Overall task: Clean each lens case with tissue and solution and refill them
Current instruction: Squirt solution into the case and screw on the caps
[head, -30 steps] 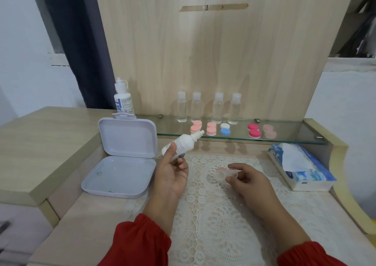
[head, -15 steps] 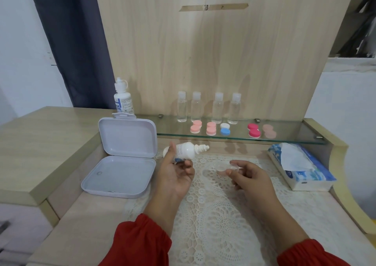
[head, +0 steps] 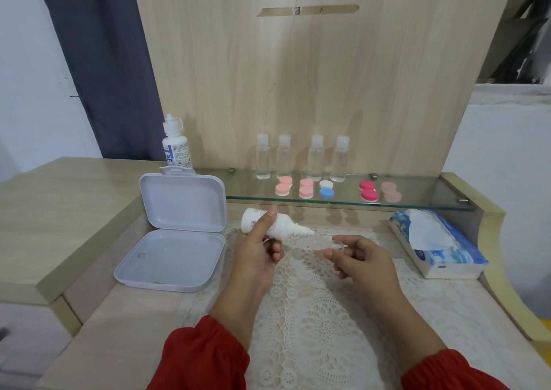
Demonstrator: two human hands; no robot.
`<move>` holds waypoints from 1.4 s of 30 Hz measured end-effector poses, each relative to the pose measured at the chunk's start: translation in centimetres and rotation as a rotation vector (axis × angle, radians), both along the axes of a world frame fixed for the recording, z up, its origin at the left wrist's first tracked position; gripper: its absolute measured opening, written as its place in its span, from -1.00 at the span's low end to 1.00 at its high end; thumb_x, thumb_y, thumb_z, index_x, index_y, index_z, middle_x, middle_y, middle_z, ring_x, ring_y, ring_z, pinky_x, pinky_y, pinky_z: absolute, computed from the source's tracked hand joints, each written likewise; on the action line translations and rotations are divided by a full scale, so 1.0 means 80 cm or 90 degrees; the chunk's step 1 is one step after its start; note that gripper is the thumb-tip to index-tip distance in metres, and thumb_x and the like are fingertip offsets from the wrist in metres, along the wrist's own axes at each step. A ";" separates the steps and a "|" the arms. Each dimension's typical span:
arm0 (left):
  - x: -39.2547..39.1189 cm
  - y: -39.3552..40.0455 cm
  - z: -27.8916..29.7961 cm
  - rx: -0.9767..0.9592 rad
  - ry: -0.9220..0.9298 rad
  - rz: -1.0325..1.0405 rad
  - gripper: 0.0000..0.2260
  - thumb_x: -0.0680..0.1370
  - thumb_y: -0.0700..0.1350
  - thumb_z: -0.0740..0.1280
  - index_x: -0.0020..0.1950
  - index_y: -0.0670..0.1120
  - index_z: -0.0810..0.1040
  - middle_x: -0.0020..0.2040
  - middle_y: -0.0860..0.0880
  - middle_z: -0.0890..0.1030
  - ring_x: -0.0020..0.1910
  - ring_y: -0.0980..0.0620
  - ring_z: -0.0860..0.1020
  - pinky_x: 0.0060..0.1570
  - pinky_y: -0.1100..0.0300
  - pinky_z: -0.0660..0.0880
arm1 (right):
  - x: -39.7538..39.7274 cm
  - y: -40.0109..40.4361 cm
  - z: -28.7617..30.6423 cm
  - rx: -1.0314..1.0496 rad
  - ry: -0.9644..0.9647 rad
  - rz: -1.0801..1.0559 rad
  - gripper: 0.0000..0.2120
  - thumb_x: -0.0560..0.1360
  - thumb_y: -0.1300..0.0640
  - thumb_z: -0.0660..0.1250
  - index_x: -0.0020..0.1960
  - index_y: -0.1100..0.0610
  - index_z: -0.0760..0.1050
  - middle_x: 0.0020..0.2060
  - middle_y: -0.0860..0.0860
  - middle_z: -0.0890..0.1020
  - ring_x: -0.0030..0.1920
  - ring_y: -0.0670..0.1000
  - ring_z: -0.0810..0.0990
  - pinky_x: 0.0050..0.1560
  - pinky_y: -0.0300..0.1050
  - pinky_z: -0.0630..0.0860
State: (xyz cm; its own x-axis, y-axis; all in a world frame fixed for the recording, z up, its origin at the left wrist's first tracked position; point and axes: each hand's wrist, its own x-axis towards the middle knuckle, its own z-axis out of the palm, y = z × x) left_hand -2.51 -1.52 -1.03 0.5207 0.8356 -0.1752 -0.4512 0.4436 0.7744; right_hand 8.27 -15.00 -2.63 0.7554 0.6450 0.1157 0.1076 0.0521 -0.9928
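Head cam, two of us going over the shot:

**A:** We had the left hand (head: pixel 256 255) wrapped around the small solution bottle (head: pixel 275 225), thumb across its body. It lay nearly sideways, nozzle aimed right and a bit down at the clear lens case (head: pixel 323 245).

**B:** Yep, and our right hand (head: pixel 362 255) pinched that case by its right end, holding it above the lace mat (head: pixel 313 315). Nozzle tip sat just beside the case's left cup; we couldn't tell if they touched, or if any liquid was coming out.

**A:** The rest of the lens cases stood on the glass shelf (head: pixel 417 203): two pale pink pairs (head: pixel 295 188), a white-and-blue one (head: pixel 326 189), a hot pink one (head: pixel 368 190) and a dusty beige one (head: pixel 391 191), with four clear bottles (head: pixel 301 161) lined up behind them.

**B:** We also had the white hinged box (head: pixel 176 231) lying open to the left, a bigger solution bottle (head: pixel 176 146) upright behind it, and the tissue pack (head: pixel 438 245) off to the right with a sheet sticking out.
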 end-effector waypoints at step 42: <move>-0.002 -0.005 0.002 0.110 -0.023 0.027 -0.77 0.49 -0.16 0.41 0.04 -0.11 0.40 -0.27 -0.11 0.55 -0.57 0.08 0.34 -0.61 0.28 0.28 | -0.003 -0.001 0.005 -0.012 0.008 0.007 -0.76 0.38 0.28 0.50 0.03 0.15 0.58 -0.35 0.12 0.55 -0.41 -0.09 0.56 -0.35 -0.27 0.53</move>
